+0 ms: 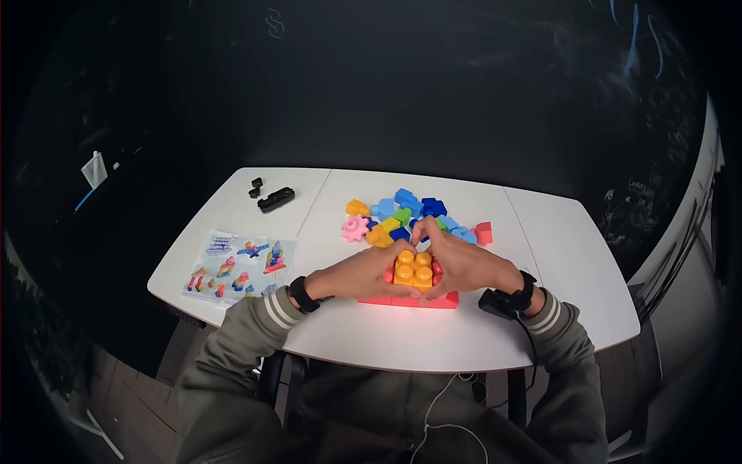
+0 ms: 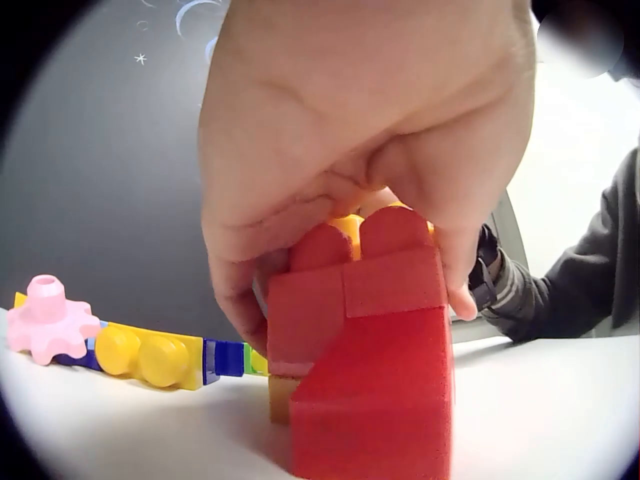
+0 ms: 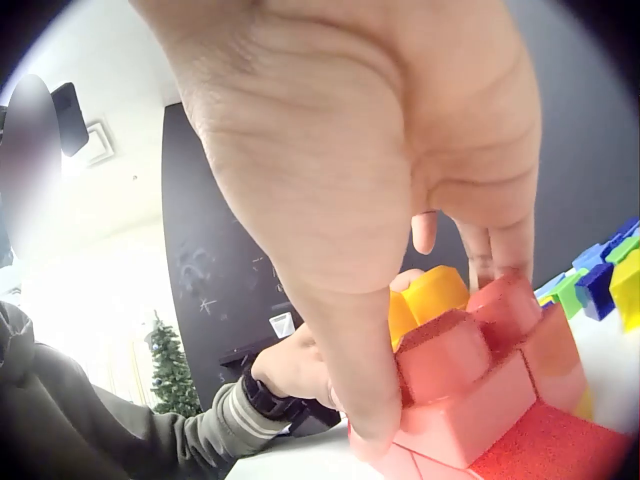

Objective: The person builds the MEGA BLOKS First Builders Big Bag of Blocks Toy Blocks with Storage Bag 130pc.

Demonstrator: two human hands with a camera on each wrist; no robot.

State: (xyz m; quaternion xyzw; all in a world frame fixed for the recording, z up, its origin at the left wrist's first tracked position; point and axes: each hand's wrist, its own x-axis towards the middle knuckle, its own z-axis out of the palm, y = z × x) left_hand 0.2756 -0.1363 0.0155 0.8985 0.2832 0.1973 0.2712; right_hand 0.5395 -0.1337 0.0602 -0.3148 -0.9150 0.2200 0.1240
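A stack of toy building blocks stands on the table near me. Studded yellow blocks [image 1: 413, 272] show on top between red blocks [image 2: 372, 380], and a red base [image 1: 447, 301] spreads out below. My left hand [image 1: 359, 272] grips the stack from the left, thumb on the near side and fingers on the far side. From the right, my right hand [image 1: 470, 269] holds it the same way, its thumb against a red block [image 3: 470, 415] in the right wrist view. The hands hide much of the stack's sides.
Loose blocks lie behind the hands, among them a pink gear [image 1: 355, 228], a yellow block [image 1: 357, 207] and a dark blue block [image 1: 434, 207]. A picture sheet [image 1: 239, 267] lies at left, with a black object [image 1: 277, 199] beyond it. A cable [image 1: 532, 340] hangs by the right wrist.
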